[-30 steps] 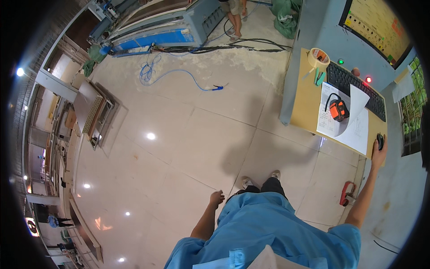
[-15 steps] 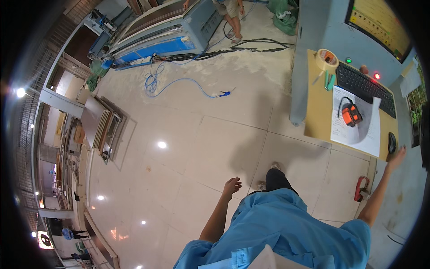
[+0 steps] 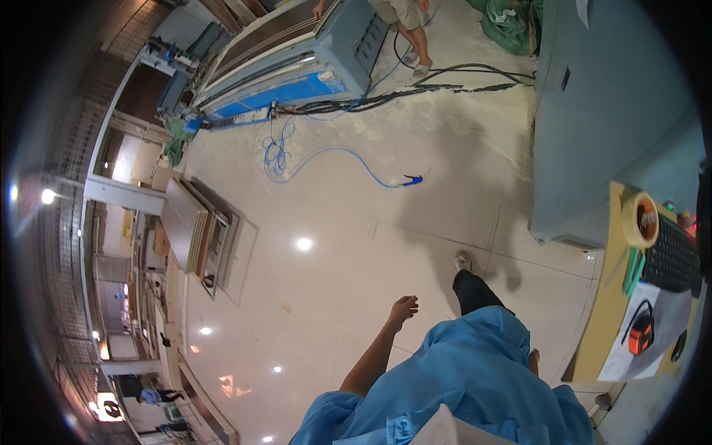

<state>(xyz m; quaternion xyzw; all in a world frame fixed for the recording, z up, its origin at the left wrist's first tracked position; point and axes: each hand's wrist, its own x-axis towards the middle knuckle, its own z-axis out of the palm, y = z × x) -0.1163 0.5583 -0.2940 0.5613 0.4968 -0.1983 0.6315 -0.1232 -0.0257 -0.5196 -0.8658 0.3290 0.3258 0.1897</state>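
Fingers loosely curled and holding nothing, the left hand (image 3: 404, 308) hangs at the end of a bare forearm in the lower middle of the frame, over glossy pale floor tiles (image 3: 326, 289) that mirror several ceiling lights. Nothing touches it; the nearest thing is the person's own dark trouser leg and light shoe (image 3: 463, 261), just to its right and a little higher. A blue smock (image 3: 475, 386) fills the bottom centre.

The right hand (image 3: 533, 361) is mostly hidden behind the smock's edge: only a small patch of it shows at lower right, and whether it is closed or spread cannot be told. It lies near the left edge of a yellow desk (image 3: 602, 326) at the right rim of the frame.

On that desk, well apart from the left hand, sit a roll of tape (image 3: 639, 219), a black keyboard (image 3: 673, 258), a white sheet of paper (image 3: 630, 348) and an orange and black tape measure (image 3: 640, 336) lying on the sheet. The desk's far side is cut off by the dark rim of the view, and a small dark object at its right edge is too blurred to identify.

A coiled blue hose (image 3: 326, 152) runs across the floor in the upper middle, ending in a blue nozzle. Behind it in the upper left stands a long blue and grey machine (image 3: 297, 67), with sawdust spread beside it. Another person's legs (image 3: 411, 33) show at the top edge, cut off above the knees.
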